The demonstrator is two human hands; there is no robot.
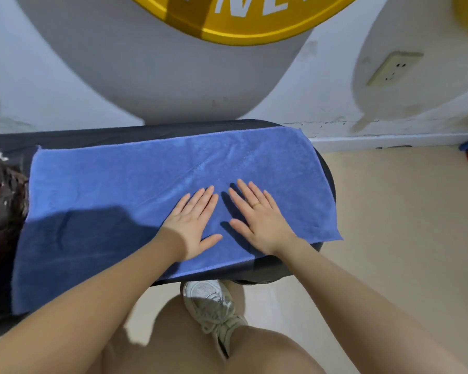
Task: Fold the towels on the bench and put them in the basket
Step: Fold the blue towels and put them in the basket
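Two bare hands lie flat, side by side, on a rectangular blue terry-cloth towel (152,201) spread across a dark padded bench (92,136). The left hand (193,225) and the right hand (257,220), which wears a thin gold ring, both have straight, spread fingers pressing down on the cloth; neither grasps anything. They sit toward the four o'clock part of the towel, near its near edge, with the towel's right end hanging slightly past the bench's rounded end at three o'clock. The towel looks unfolded, a single layer with faint creases, so the step in hand seems to be smoothing it before the first fold. Next, I judge, each hand must pinch a corner or edge and carry one side over to meet the other. No basket shows. A dark mottled cloth (3,211) lies at nine o'clock, a pale sneaker (214,306) at six.
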